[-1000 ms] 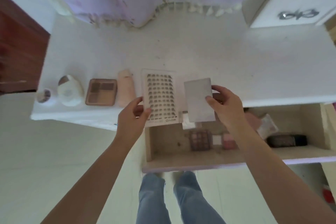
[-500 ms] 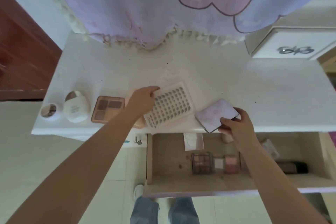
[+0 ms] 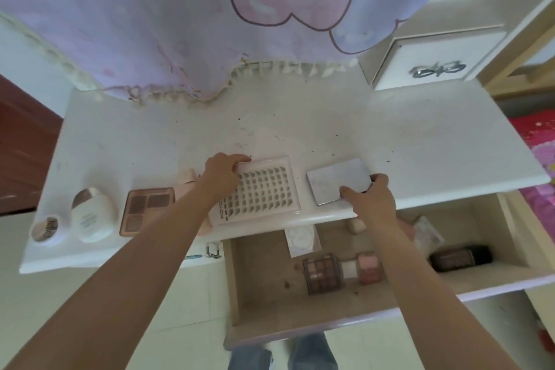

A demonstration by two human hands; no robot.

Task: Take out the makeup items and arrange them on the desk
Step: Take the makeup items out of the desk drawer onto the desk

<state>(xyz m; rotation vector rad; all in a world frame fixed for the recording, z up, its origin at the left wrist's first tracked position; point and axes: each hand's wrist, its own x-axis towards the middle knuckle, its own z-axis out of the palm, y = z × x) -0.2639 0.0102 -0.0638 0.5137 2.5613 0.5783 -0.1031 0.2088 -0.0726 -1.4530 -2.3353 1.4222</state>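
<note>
While both hands (image 3: 223,173) grip lash tray (image 3: 264,192) and compact (image 3: 338,182), bare desk (image 3: 435,144) rightward.

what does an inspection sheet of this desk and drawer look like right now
surface: white desk top, speckled with dark marks
job's things: white perforated lash tray and silver rectangular compact lie on the desk; brown eyeshadow palette, white squat bottle and small round jar in a row at left; checkered eyeshadow palette and black case in the open drawer
clutter: nothing seen
grip: left hand holds the tray's far corner; right hand pinches the compact's near edge
cables: nothing seen
surroundings: lilac cloth hanging behind, white box at right
</note>
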